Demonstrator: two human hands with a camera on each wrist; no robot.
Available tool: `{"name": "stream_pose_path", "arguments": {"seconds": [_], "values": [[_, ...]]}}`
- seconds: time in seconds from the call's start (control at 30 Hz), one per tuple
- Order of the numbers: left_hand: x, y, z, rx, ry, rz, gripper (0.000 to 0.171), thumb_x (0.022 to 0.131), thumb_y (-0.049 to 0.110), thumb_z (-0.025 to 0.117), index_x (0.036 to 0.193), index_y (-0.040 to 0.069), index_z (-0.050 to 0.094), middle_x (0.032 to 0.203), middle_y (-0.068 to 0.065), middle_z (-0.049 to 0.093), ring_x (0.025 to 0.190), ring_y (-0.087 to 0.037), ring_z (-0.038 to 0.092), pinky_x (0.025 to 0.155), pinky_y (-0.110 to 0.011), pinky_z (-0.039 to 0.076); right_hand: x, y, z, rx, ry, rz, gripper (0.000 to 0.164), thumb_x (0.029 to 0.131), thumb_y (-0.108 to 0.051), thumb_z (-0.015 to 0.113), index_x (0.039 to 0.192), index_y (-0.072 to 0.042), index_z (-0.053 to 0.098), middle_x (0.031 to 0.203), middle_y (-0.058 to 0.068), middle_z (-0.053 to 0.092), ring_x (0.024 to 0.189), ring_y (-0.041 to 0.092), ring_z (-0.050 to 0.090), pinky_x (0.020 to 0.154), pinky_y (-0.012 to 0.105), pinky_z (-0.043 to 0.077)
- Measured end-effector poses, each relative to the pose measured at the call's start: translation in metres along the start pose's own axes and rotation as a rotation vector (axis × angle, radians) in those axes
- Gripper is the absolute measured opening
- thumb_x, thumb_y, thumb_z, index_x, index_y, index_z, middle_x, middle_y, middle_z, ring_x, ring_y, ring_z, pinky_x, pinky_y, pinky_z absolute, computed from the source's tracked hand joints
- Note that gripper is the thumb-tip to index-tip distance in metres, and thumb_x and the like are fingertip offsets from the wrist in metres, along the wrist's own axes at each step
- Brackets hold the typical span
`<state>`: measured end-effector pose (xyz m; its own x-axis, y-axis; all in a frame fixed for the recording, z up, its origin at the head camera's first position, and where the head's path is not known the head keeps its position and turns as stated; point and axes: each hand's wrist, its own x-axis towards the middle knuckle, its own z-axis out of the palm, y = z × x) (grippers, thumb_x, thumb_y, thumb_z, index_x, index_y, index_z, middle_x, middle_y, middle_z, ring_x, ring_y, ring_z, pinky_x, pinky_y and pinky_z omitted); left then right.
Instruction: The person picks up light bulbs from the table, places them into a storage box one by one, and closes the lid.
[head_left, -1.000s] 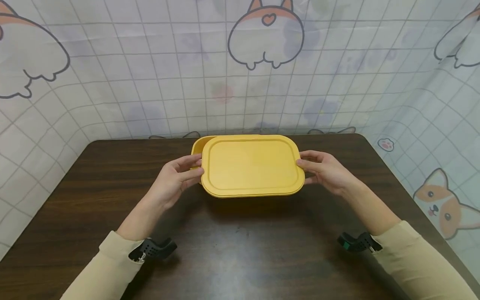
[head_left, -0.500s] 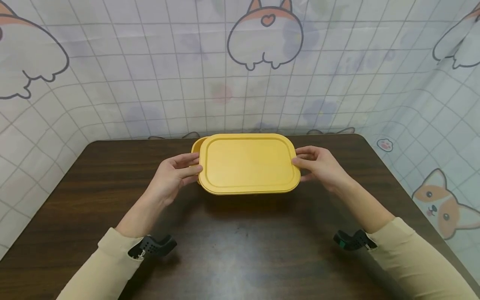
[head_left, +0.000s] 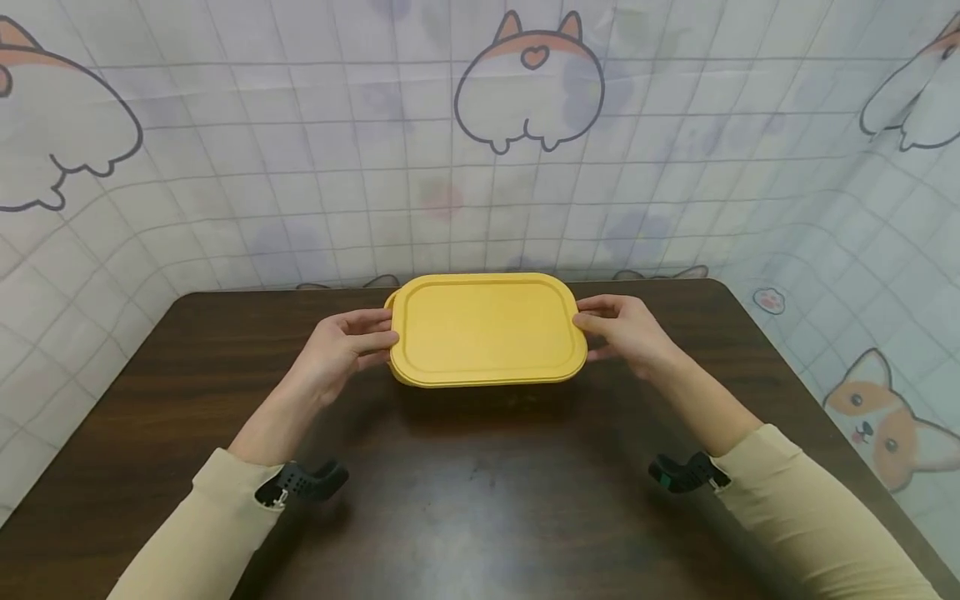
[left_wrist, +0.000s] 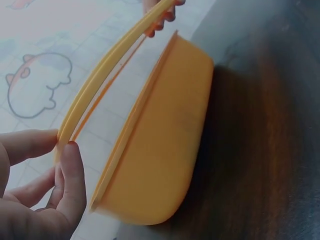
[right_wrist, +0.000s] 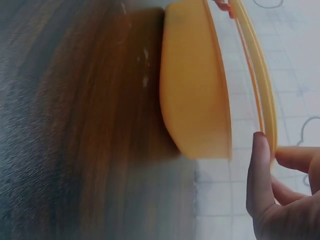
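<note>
A yellow rounded-rectangle lid [head_left: 487, 329] is held level between both hands. My left hand [head_left: 345, 346] pinches its left end, thumb on one face and fingers on the other. The right end is pinched by my right hand [head_left: 622, 329]. Beneath the lid stands a yellow plastic box [left_wrist: 155, 135], upright on the table, its inside hidden. A gap separates the lid's edge from the box's rim in both wrist views. From the head view only a sliver of the box shows at the lid's left.
The dark wooden table [head_left: 480, 500] carries the box near its back edge. Behind and to the right hangs a white gridded cloth [head_left: 337, 167] printed with cartoon dogs. Black straps sit on both wrists.
Both hands have shifted left with the lid, the right one more. The lid now covers more of the box's left end. The head view has tilted slightly up.
</note>
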<state>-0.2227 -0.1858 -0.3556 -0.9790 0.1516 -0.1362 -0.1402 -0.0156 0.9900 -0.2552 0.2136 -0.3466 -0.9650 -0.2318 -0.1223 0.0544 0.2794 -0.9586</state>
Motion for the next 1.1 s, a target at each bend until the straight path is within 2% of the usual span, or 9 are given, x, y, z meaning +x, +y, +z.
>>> {"name": "stream_pose_path", "arguments": {"seconds": [0.27, 0.67, 0.83, 1.1], "values": [[0.009, 0.003, -0.008, 0.019, 0.033, -0.002, 0.055, 0.097, 0.004, 0.071, 0.147, -0.006, 0.049, 0.125, -0.013, 0.058, 0.102, -0.012, 0.068, 0.091, -0.029, 0.057, 0.016, -0.003, 0.008, 0.023, 0.006, -0.012, 0.047, 0.103, -0.018, 0.065, 0.141, 0.006, 0.053, 0.133, 0.02, 0.057, 0.112, 0.03, 0.064, 0.075, 0.036, 0.063], [0.023, 0.001, -0.021, 0.095, 0.006, -0.015, 0.054, 0.098, 0.007, 0.07, 0.146, -0.008, 0.049, 0.138, -0.02, 0.053, 0.101, -0.01, 0.067, 0.094, -0.029, 0.056, 0.033, 0.0, 0.018, 0.022, 0.011, 0.054, 0.046, 0.104, -0.017, 0.063, 0.142, 0.007, 0.053, 0.134, 0.022, 0.055, 0.117, 0.038, 0.058, 0.08, 0.039, 0.063], [0.028, 0.003, -0.025, 0.118, 0.004, -0.031, 0.055, 0.098, 0.006, 0.07, 0.147, -0.008, 0.048, 0.144, -0.023, 0.051, 0.102, -0.011, 0.067, 0.095, -0.03, 0.056, 0.04, -0.001, 0.023, 0.029, 0.019, 0.069, 0.045, 0.103, -0.016, 0.064, 0.141, 0.006, 0.053, 0.135, 0.021, 0.054, 0.119, 0.038, 0.056, 0.084, 0.044, 0.062], [0.034, 0.004, -0.028, 0.16, 0.014, -0.067, 0.053, 0.099, 0.006, 0.069, 0.145, -0.01, 0.049, 0.141, -0.024, 0.052, 0.1, -0.012, 0.067, 0.095, -0.032, 0.056, 0.046, -0.002, 0.026, 0.022, 0.026, 0.081, 0.043, 0.103, -0.015, 0.063, 0.14, 0.006, 0.055, 0.133, 0.02, 0.055, 0.115, 0.034, 0.058, 0.082, 0.042, 0.062]]}}
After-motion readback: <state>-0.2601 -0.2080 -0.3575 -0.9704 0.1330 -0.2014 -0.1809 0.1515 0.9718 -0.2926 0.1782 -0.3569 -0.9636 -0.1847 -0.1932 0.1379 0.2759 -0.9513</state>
